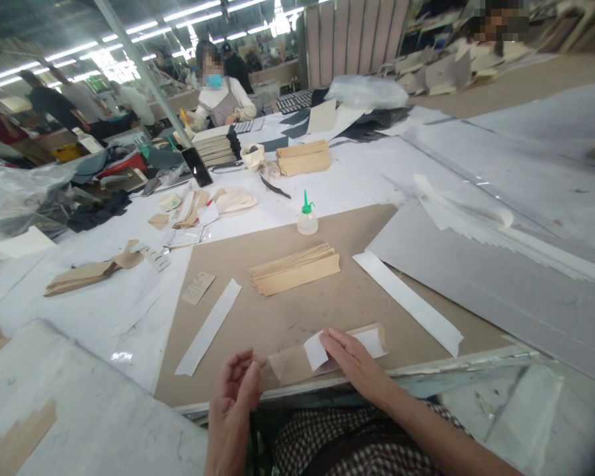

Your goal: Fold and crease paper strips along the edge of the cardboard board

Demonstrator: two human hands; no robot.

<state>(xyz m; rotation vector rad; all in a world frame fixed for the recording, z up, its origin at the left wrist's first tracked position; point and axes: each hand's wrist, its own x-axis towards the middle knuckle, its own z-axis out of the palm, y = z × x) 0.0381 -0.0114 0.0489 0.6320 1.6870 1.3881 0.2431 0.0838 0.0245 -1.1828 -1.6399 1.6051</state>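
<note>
At the board's front edge lies a tan strip (291, 365), with a white paper strip (371, 341) on its right part. My right hand (354, 360) is closed on the white strip, thumb and fingers at its left part, where a white flap (316, 352) tilts across the tan piece. My left hand (238, 387) is beside the tan strip's blurred left end, its fingers curled and the thumb drawn against them. What those fingers hold, if anything, is too small to make out. Behind both hands sits a stack of tan strips (295, 270).
The brown board (277, 324) also bears white strips left (208, 327) and right (409, 304), a small card (198, 288) and a green-tipped bottle (307, 218). Grey sheets (480, 284) flank it. Across the table, a masked person (223, 92) sits behind stacked pieces (213, 145).
</note>
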